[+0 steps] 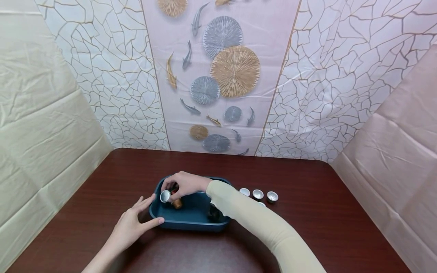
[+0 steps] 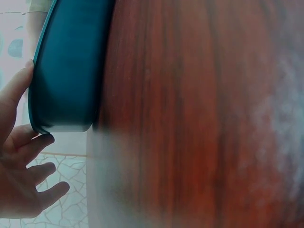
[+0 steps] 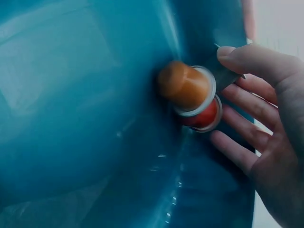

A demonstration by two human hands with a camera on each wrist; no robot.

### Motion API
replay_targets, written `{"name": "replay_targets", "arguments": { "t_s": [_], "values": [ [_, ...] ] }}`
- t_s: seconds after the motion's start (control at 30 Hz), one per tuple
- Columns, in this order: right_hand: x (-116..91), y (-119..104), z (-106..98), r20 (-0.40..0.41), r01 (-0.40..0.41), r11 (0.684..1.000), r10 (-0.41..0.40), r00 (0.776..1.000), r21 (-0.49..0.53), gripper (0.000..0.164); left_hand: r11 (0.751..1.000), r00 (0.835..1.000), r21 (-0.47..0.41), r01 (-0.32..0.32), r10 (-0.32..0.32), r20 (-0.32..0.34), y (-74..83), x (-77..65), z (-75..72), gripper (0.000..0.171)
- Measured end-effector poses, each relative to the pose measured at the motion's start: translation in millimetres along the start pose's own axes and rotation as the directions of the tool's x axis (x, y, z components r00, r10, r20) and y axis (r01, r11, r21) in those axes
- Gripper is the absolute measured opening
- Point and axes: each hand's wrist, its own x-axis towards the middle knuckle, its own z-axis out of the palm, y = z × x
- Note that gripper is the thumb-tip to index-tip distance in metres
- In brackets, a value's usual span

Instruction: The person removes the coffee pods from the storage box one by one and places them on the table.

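Note:
My right hand (image 1: 187,185) reaches over the left end of a blue tray (image 1: 191,226) and pinches a coffee capsule (image 1: 165,196) between thumb and fingers, its silver lid showing in the head view. In the right wrist view the held capsule looks dark and is partly hidden by the thumb. Beside it in the tray lie an orange capsule (image 3: 183,86) and a red capsule (image 3: 207,117), close together. My left hand (image 1: 131,224) touches the tray's left end, thumb on the front rim and fingers spread near the left rim.
Right of the tray several capsules (image 1: 257,194) sit on the brown table (image 1: 307,223) with silver lids up; the right sleeve (image 1: 252,223) partly covers that group. A dark object (image 1: 214,214) lies in the tray's right end, partly hidden. Patterned cloth (image 1: 218,113) hangs behind the table.

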Motion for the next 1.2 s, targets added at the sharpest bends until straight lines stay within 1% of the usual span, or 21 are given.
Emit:
{"name": "replay_targets", "arguments": {
  "t_s": [0.2,0.4,0.5,0.63,0.67,0.8,0.93,1.07,1.2],
  "values": [
    [-7,-7,-16,-0.016,-0.003,1.000,0.003,1.000,-0.021,0.032,1.000,1.000,0.005,0.012,-0.012,0.008,0.2,0.7,0.0,0.084],
    [-18,-9,-33,-0.055,-0.002,1.000,0.002,0.999,-0.003,0.035,0.999,0.999,0.011,0.039,-0.039,0.035,1.7,1.8,-1.1,0.086],
    [-25,-7,-39,-0.078,-0.003,0.999,0.006,0.997,0.040,0.035,0.999,0.997,0.019,0.050,-0.051,0.050,1.7,2.4,-1.3,0.087],
    [-37,-5,-46,-0.114,-0.020,0.993,0.034,0.993,0.118,0.038,0.998,0.997,0.023,0.051,-0.052,0.052,0.4,2.7,-0.5,0.088],
    [-40,-4,-47,-0.124,-0.024,0.990,0.042,0.991,0.140,0.039,0.998,0.997,0.022,0.051,-0.052,0.050,0.2,2.6,-0.3,0.088],
    [-54,-1,-49,-0.159,-0.053,0.983,0.081,0.984,0.175,0.042,0.998,0.997,0.024,0.056,-0.057,0.053,-0.2,2.1,0.4,0.088],
    [-68,0,-48,-0.178,-0.085,0.974,0.123,0.976,0.210,0.042,0.998,0.997,0.023,0.056,-0.058,0.055,0.0,2.0,0.5,0.087],
    [-84,-2,-48,-0.201,-0.111,0.966,0.160,0.966,0.234,0.041,0.998,0.997,0.025,0.052,-0.054,0.048,0.3,1.9,0.3,0.087],
    [-101,-3,-48,-0.218,-0.149,0.960,0.202,0.955,0.237,0.041,0.999,0.998,0.025,0.048,-0.049,0.043,0.9,1.3,-0.5,0.087]
  ]
}}
